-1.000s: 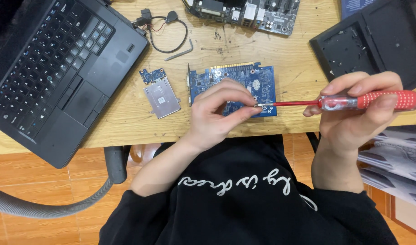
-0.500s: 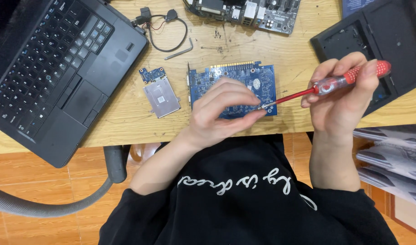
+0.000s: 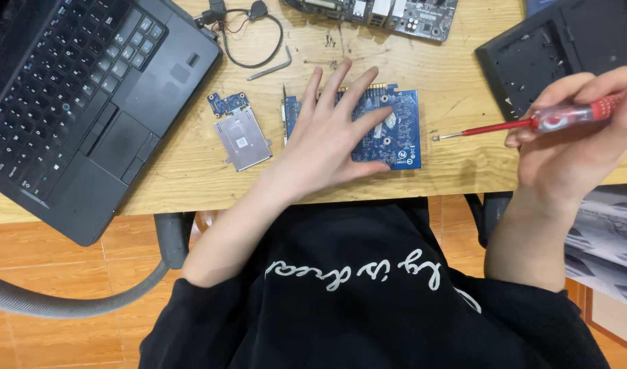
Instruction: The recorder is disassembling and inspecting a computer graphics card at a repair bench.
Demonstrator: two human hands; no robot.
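A blue circuit board point(image 3: 401, 130) lies on the wooden table point(image 3: 190, 178) near its front edge. My left hand point(image 3: 334, 137) rests flat on the board with the fingers spread, holding nothing. My right hand point(image 3: 580, 137) is off to the right, closed around a screwdriver point(image 3: 525, 123) with a red and clear handle. Its shaft points left, and the tip hangs just right of the board with a small screw point(image 3: 436, 138) on it.
An open black laptop point(image 3: 74, 102) fills the left. A small blue board with a grey metal plate point(image 3: 239, 137) lies beside the blue board. A cable and hex key point(image 3: 259, 48), a grey motherboard point(image 3: 388, 14) and a black plastic cover point(image 3: 552, 48) lie farther back.
My left hand opened from a pinch on the board to flat spread fingers. The screwdriver drew back to the right, off the board, with a screw at its tip.
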